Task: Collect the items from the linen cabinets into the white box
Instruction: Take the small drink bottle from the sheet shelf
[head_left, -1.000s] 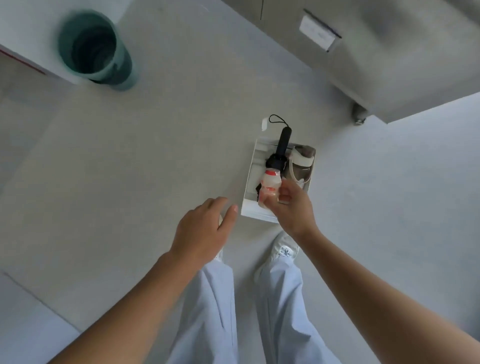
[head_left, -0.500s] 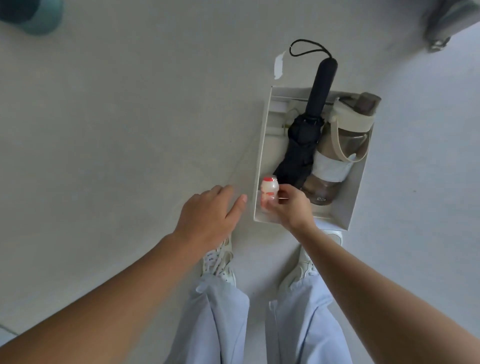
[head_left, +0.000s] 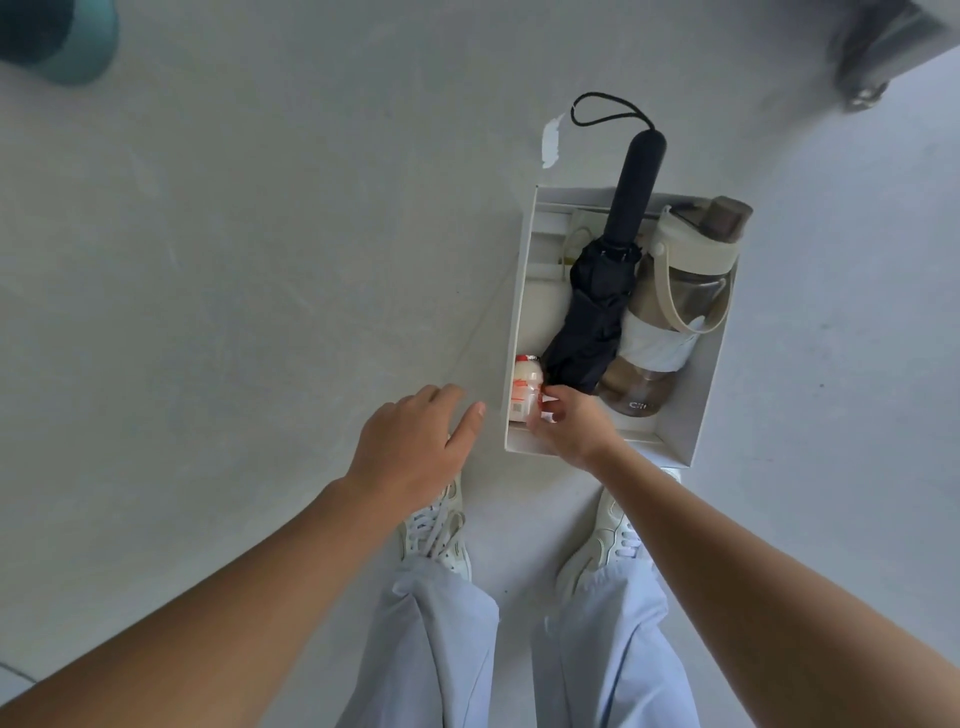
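Small bottle (head_left: 524, 387) inside white box (head_left: 696, 400).
Right hand (head_left: 569, 423) grip pinches it (box's near-left corner); left hand (head_left: 415, 441) hovers, fingers relaxed.

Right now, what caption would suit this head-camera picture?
Right hand holds a small red-capped bottle inside the white box, beside a folded black umbrella and water jug; left hand hovers open.

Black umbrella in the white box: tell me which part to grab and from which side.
Likely the straight handle of the black umbrella, from above at the far end: it sticks out over the far wall of the white box, clear all round, while the folded canopy lies crowded between the water bottle and the small bottle.
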